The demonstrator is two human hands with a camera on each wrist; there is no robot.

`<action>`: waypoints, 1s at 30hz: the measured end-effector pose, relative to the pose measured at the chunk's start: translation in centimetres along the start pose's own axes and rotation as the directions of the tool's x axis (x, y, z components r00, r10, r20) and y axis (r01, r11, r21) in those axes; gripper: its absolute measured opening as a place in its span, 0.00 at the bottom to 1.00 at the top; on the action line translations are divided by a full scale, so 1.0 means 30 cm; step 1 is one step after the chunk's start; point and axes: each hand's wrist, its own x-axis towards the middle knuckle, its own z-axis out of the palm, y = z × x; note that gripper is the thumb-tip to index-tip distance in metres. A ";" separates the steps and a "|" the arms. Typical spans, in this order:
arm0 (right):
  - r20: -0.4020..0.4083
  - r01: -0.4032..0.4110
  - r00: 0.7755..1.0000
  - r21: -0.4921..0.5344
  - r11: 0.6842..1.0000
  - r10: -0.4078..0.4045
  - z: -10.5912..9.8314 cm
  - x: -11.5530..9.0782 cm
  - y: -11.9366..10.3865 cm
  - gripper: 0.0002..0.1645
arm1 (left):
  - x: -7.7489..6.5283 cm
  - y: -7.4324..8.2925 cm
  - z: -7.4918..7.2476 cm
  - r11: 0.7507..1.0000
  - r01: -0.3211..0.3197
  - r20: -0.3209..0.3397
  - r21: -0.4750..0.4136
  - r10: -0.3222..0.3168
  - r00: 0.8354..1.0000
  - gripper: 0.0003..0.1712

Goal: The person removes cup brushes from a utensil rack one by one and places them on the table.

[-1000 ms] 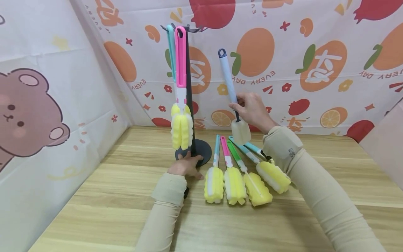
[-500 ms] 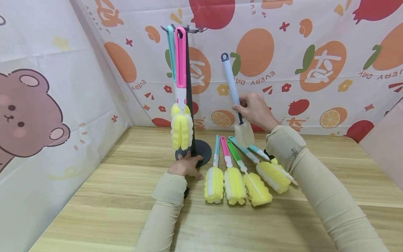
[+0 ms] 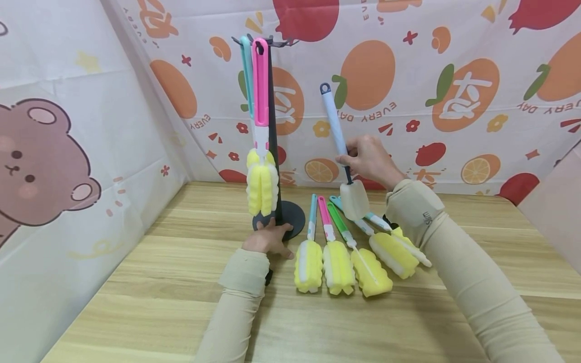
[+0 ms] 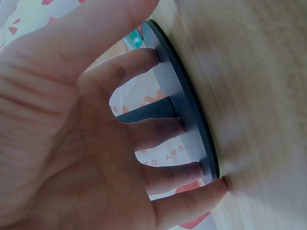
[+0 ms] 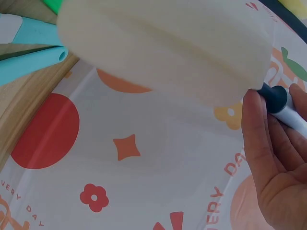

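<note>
In the head view my right hand (image 3: 373, 160) pinches the lower handle of a bottle brush (image 3: 335, 121), pale blue with a dark blue ring at its top. Its cream sponge head (image 5: 168, 45) points down, above the handles of the brushes on the table. My left hand (image 3: 269, 237) rests with spread fingers on the round base (image 3: 295, 219) of a black hanging stand; in the left wrist view several fingertips touch that base (image 4: 184, 103) and one reaches the table beside it. Hanging from the stand's hooks are a pink sponge brush (image 3: 261, 101) and a teal one (image 3: 247, 75), partly hidden behind it.
Several yellow-and-white sponge brushes lie fanned out on the wooden table (image 3: 181, 302), among them a pink-handled one (image 3: 338, 267) and a green-handled one (image 3: 371, 272). One at the right is partly covered by my right sleeve (image 3: 415, 212). A printed cloth (image 3: 472, 151) hangs behind.
My right hand has moved slightly down and to the right with the pale blue bottle brush. The left hand stays on the stand's base.
</note>
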 end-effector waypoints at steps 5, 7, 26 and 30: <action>0.028 -0.024 0.999 0.002 1.000 0.024 -0.003 -0.003 0.004 0.13 | 0.002 0.001 0.000 1.000 0.001 0.000 0.000 -0.001 1.000 0.46; 0.037 -0.035 0.999 0.001 0.999 0.035 -0.004 -0.004 0.005 0.14 | 0.003 0.001 0.001 1.000 0.003 0.000 0.001 -0.003 1.000 0.46; 0.108 -0.086 0.991 0.022 0.996 0.083 -0.004 -0.008 0.022 0.14 | 0.004 0.003 0.001 1.000 0.012 0.004 -0.005 -0.012 1.000 0.46; 0.138 -0.112 0.985 0.031 0.993 0.107 -0.003 -0.008 0.023 0.14 | 0.005 0.001 0.002 1.000 0.012 0.004 -0.001 -0.012 1.000 0.46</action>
